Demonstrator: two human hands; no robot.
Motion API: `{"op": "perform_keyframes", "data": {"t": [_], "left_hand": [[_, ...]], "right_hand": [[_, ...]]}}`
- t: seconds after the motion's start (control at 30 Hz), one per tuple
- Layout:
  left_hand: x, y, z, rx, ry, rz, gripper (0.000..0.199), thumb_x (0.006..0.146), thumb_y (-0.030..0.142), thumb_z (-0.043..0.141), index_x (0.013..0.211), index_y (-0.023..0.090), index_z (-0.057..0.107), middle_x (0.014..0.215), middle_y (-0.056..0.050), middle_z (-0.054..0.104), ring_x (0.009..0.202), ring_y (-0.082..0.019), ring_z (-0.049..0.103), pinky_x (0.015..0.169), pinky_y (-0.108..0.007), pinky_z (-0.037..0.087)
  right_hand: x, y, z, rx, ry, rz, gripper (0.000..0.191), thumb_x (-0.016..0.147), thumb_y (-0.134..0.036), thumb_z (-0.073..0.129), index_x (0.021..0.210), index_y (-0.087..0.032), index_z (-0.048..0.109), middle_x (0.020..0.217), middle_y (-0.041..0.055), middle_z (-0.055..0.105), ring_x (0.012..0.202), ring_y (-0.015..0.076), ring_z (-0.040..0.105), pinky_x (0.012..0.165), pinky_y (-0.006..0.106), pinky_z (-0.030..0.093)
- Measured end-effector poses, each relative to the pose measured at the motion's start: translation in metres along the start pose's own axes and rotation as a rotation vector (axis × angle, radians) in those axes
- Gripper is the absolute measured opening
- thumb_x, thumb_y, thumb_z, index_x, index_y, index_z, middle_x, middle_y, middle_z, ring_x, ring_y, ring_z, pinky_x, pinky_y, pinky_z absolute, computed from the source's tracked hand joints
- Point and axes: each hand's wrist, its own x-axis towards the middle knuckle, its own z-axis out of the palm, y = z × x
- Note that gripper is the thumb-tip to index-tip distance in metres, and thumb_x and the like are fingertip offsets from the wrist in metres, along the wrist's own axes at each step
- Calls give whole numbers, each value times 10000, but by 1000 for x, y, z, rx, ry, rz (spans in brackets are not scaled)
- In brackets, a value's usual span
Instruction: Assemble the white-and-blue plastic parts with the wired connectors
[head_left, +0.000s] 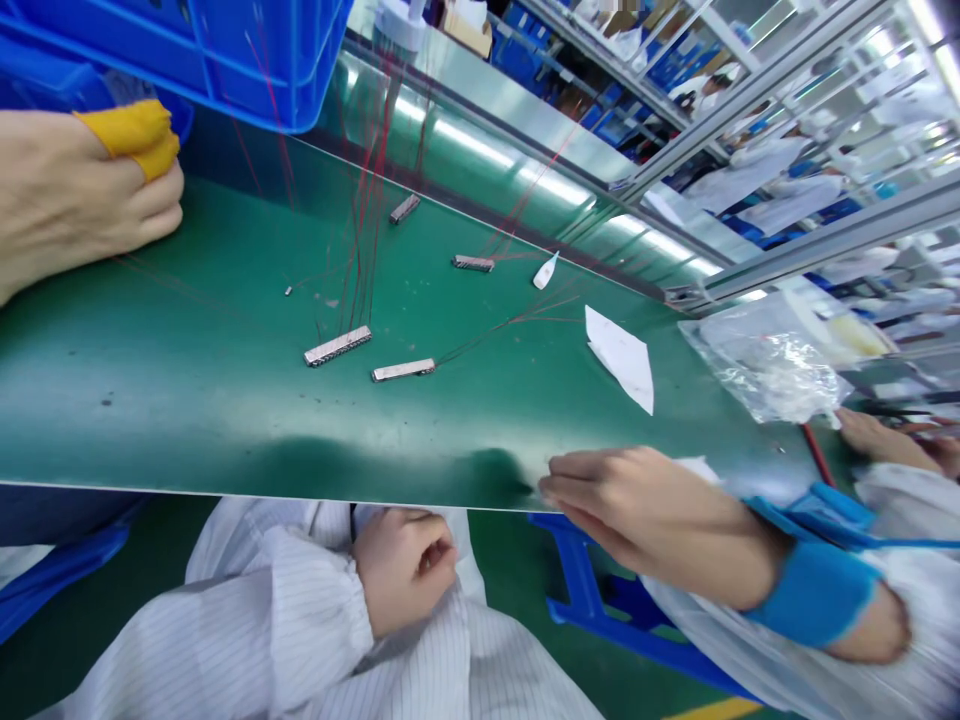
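My left hand [405,572] rests over my lap below the table edge, fingers curled into a loose fist with nothing visible in it. My right hand [630,500], with a blue wristband [817,595], is at the front edge of the green table [187,400]. Its fingertips are pressed together; whatever they hold is blurred. Beyond the hands lie a narrow pale bar with thin dark leads [337,346] and a similar bar [403,370] with thin wires running right. Farther back are two smaller dark bars, one left [405,208] and one right [472,263].
A co-worker's hand [90,190] with yellow finger covers is at left, beside a blue crate [262,60]. Fine red wires [367,180] cross the back. A white pointed piece [546,271], white paper [621,358], a clear plastic bag [780,370] and another person's hand [889,440] are rightward.
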Motion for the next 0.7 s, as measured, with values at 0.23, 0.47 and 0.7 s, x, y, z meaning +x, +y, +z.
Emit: {"op": "perform_keyframes", "data": {"t": [0.23, 0.47, 0.7], "left_hand": [[-24, 64, -35, -149, 224, 136, 111, 761, 221, 459, 728, 191, 561, 564, 49, 594, 503, -89, 549, 506, -204, 406], [-31, 81, -39, -119, 311, 210, 242, 816, 213, 380, 671, 204, 574, 568, 44, 634, 488, -97, 568, 450, -211, 403], [-28, 86, -42, -31, 381, 255, 365, 858, 293, 381, 537, 179, 513, 416, 53, 513, 381, -55, 495, 381, -171, 384]], "right_hand": [[-6, -59, -41, 229, 403, -48, 440, 924, -191, 177, 675, -203, 539, 674, 34, 599, 503, 106, 514, 464, 224, 400], [-13, -76, -26, 206, 496, -66, 441, 919, -188, 166, 724, -233, 560, 670, 11, 629, 570, 106, 569, 466, 202, 446], [-11, -78, -41, 114, 468, -45, 488, 910, -176, 156, 557, -224, 490, 665, 16, 633, 454, 110, 490, 428, 236, 405]]}}
